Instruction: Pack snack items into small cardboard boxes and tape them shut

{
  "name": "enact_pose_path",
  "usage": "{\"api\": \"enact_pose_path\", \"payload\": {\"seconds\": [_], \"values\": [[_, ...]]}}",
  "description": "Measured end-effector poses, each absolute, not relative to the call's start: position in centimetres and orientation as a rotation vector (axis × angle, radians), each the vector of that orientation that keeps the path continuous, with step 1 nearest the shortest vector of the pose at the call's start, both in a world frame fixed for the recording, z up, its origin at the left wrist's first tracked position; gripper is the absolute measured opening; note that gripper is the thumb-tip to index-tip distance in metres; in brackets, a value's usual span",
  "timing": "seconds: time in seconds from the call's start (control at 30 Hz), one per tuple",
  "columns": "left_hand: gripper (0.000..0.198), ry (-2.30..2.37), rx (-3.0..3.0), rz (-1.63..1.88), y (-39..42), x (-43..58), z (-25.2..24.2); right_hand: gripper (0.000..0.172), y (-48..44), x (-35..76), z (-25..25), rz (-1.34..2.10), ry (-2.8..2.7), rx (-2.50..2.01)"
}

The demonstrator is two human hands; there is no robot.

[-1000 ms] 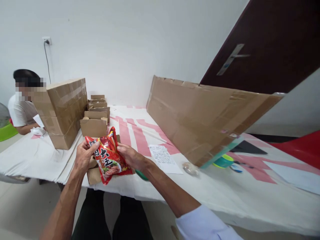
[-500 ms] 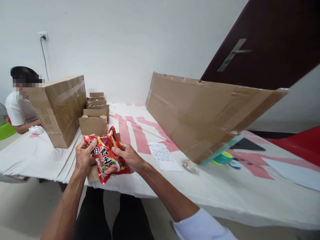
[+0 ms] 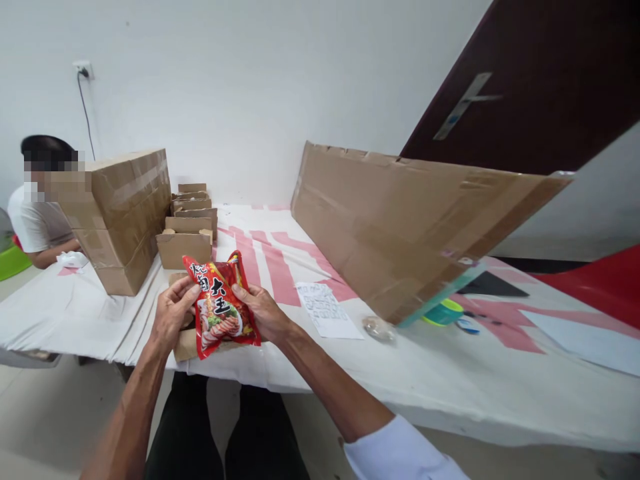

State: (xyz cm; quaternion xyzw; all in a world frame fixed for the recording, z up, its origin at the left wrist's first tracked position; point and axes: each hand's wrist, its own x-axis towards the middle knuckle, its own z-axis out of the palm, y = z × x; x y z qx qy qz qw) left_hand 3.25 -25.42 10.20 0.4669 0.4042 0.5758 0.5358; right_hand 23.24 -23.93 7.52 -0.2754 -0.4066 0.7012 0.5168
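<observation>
Between my two hands is a red plastic food packet (image 3: 223, 310) with large dark lettering and a picture of sliced meat on its front. My left hand (image 3: 173, 310) pinches its left edge, thumb on the front. On the right edge, my right hand (image 3: 265, 313) grips it with the thumb also on the front. Below and behind the packet lies a brown cardboard box (image 3: 186, 348), mostly hidden by the packet and my hands.
Several small open cardboard boxes (image 3: 184, 250) stand in a row beyond my hands, beside stacked taped cartons (image 3: 130, 220). A large cardboard panel (image 3: 390, 227) leans on the right. A printed sheet (image 3: 327, 310), a tape roll (image 3: 379, 329) and a green-teal container (image 3: 443, 312) lie nearby. A person (image 3: 43, 213) sits far left.
The packet has turned more upright and faces me more squarely, with more of its lettering showing. My left hand's fingers have shifted to its left edge.
</observation>
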Motion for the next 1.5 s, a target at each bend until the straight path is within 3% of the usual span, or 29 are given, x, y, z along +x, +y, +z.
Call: {"api": "enact_pose_path", "payload": {"seconds": [0.33,0.53,0.87,1.23,1.5], "values": [[0.069,0.843,1.179,1.335,-25.9,3.5,9.3,0.061,-24.1,22.7,7.7,1.612,-1.003,-0.636],[0.067,0.84,1.132,1.537,-25.0,3.1,9.5,0.056,-24.2,22.7,7.1,1.471,-1.155,-0.702],[0.062,0.878,1.127,1.441,-25.0,2.7,9.9,0.057,-24.2,21.8,6.1,1.464,-1.142,-0.693],[0.055,0.872,1.142,1.453,-24.5,2.4,9.5,0.047,-24.9,21.9,6.5,1.477,-1.142,-0.683],[0.066,0.883,1.222,1.415,-24.7,2.2,9.3,0.05,-24.7,21.5,6.5,1.482,-1.049,-0.659]]}}
